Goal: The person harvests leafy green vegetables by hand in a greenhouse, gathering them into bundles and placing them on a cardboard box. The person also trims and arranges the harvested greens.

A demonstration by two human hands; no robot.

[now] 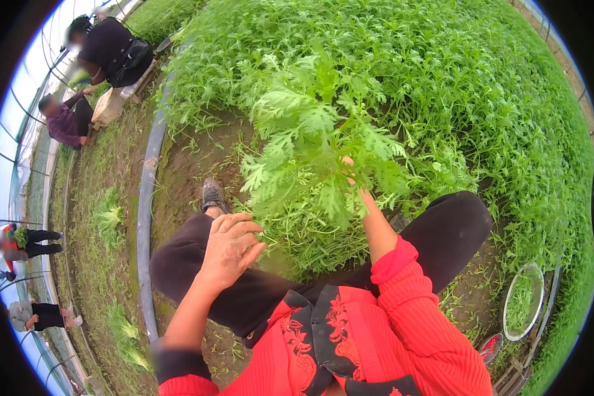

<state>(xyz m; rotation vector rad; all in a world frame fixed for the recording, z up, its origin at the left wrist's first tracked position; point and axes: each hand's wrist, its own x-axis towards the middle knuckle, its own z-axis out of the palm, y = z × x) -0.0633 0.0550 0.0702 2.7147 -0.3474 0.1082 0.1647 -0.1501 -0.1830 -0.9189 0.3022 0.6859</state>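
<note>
My right hand (349, 173) is closed around a bunch of lobed leafy greens (302, 123), which hides most of its fingers. To the left, my left hand (232, 245) is raised above my knee, back up, fingers bent and thumb apart, with nothing seen in it. A heap of cut greens (312, 242) lies on the ground between my legs, below the held bunch. Beyond it grows a dense bed of the same greens (425, 64).
A grey hose (151, 163) runs along the left. Past it lie bunches of greens (110, 218), and several people sit or stand. At right are a white-rimmed basin (507, 302) holding greens and a small red-patterned item (491, 348).
</note>
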